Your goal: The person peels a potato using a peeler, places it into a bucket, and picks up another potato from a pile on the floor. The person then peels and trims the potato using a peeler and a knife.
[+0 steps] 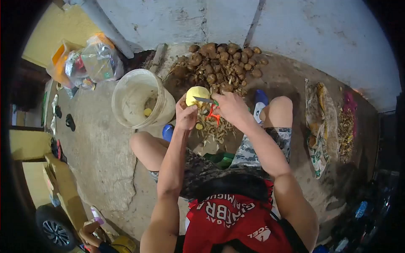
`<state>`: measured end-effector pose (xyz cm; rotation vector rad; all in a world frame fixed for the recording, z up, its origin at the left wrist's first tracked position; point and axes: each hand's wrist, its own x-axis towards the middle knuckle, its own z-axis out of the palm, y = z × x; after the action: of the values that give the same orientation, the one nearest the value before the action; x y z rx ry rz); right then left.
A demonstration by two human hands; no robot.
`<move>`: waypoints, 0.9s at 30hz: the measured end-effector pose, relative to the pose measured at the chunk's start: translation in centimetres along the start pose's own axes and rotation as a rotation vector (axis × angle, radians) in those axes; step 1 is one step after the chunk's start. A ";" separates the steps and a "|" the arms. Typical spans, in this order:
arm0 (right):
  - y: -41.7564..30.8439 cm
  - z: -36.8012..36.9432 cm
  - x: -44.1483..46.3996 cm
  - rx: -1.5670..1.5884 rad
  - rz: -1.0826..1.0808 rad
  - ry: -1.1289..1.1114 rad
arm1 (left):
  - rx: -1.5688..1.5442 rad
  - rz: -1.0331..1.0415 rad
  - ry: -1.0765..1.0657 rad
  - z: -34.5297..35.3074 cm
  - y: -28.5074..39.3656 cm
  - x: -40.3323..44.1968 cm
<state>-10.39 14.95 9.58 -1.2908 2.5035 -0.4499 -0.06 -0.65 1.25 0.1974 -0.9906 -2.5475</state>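
A peeled yellow potato [196,93] is gripped by my left hand [184,114], its fingers curled round the near left side. My right hand [233,109] is closed round the handle of a small knife [203,100], and the blade lies against the potato's face. Just under the right hand shows an orange-red peeler-like tool [214,116]; whether the hand also holds it I cannot tell. Below both hands, peel strips [217,131] are heaped on the floor between my feet. A heap of brown unpeeled potatoes [228,63] lies beyond them against the wall.
A white bucket [162,107] stands to the left, with a yellow piece at its bottom. Filled plastic bags [101,63] sit at the back left. On the right lies a flattened sack [316,130] beside more scraps [346,126]. Another person's arm [89,234] shows at lower left.
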 end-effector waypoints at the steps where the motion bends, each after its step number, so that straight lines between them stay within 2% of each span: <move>1: -0.2 -0.4 0.1 -0.012 0.003 -0.026 | 0.002 -0.001 0.003 -0.1 0.0 -0.1; 3: -0.2 -0.4 0.1 -0.026 0.005 -0.051 | -0.010 0.003 -0.002 0.0 0.1 -0.1; 6: 0.5 0.8 0.4 -0.033 -0.015 0.034 | 0.019 -0.028 -0.050 0.1 0.4 -0.3; 8: 1.7 1.2 2.1 -0.003 0.108 -0.036 | 0.004 -0.059 -0.049 -0.2 -0.2 0.1; 12: 1.1 0.1 1.7 -0.008 0.124 -0.021 | 0.024 -0.065 -0.099 0.1 0.1 -0.1; 14: 2.7 1.6 2.4 0.030 0.110 -0.005 | 0.087 -0.105 -0.015 0.1 -0.4 -0.2; 16: 4.6 2.0 2.7 -0.023 0.083 0.107 | 0.078 -0.080 -0.105 0.8 0.1 -0.5; 21: 4.2 0.6 1.7 0.051 0.128 0.049 | -0.074 -0.130 -0.045 -0.5 0.4 -0.4; 27: 4.8 1.4 1.7 0.122 0.168 0.034 | -0.133 -0.062 -0.023 -0.6 0.3 -0.4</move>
<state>-14.28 15.95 6.17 -1.0270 2.5423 -0.5786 0.50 -1.05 1.02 0.1643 -0.8319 -2.6657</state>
